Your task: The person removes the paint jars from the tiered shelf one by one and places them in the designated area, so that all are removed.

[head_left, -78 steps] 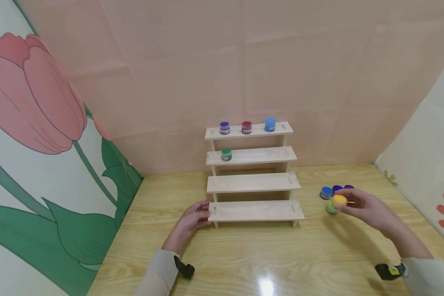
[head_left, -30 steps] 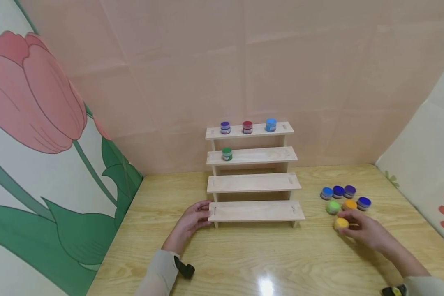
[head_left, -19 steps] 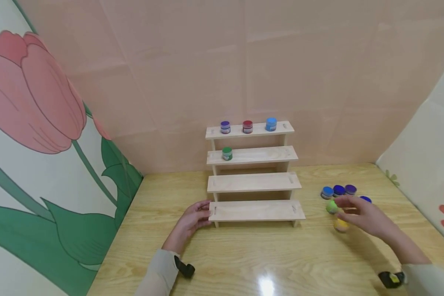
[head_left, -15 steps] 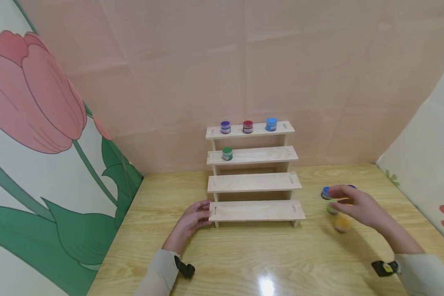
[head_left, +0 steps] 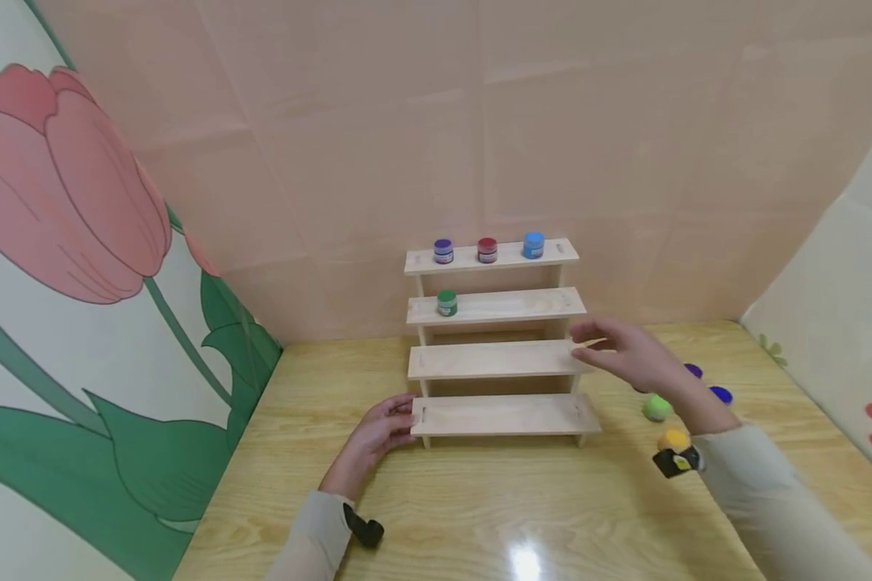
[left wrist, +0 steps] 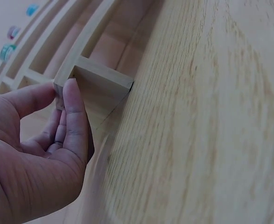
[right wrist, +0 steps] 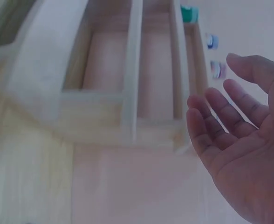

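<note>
left hand (head_left: pixel 374 432) has the wooden rack (head_left: pixel 494 358) pinched at the bottom step (head_left: pixel 505 415)'s left end, right hand (head_left: pixel 628 353) is kinda loose, fingers parted, nothing in it, by the rack's right side

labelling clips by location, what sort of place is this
Probably a small indoor tabletop set-up, perhaps a recording booth: a wood-grain table is closed in by a creased pinkish backdrop and a left side panel with a large printed tulip.

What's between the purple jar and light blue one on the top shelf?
A red-lidded jar stands between the purple jar and the light blue jar, seen in the head view.
</note>
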`<state>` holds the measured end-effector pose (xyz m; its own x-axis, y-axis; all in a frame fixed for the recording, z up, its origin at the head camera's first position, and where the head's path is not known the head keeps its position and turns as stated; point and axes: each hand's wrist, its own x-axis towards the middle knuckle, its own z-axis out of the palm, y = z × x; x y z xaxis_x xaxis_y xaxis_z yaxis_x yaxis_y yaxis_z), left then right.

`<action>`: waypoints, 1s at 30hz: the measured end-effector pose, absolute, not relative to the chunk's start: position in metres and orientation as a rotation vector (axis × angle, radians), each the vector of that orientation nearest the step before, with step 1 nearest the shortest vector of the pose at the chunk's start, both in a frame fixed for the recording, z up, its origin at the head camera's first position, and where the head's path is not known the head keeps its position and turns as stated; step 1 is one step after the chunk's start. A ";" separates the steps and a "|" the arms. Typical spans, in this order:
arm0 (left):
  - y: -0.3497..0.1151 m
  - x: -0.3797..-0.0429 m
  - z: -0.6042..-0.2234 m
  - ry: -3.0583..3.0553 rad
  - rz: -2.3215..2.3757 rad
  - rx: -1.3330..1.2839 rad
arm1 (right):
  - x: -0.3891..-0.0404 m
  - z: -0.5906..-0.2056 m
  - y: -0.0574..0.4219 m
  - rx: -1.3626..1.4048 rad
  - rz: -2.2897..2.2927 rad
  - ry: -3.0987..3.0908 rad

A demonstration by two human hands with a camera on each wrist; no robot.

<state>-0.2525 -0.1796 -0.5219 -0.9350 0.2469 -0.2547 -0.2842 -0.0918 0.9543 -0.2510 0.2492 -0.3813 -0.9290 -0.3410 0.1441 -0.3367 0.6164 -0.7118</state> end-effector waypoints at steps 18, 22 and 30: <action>-0.179 -0.251 -0.519 1.845 2.079 -0.044 | -0.298 -0.359 0.179 -0.646 -1.440 2.754; -0.180 -0.252 -0.519 1.849 2.076 -0.046 | -0.304 -0.355 0.165 -0.582 -1.451 2.751; -0.180 -0.251 -0.520 1.843 2.076 -0.063 | -0.314 -0.352 0.139 -0.515 -1.497 2.703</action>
<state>-0.2513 -0.1797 -0.5198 -0.9329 0.2380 -0.2702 -0.2965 -0.0820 0.9515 -0.3141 0.1393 -0.3518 -0.9459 -0.2878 0.1497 -0.2795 0.4892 -0.8262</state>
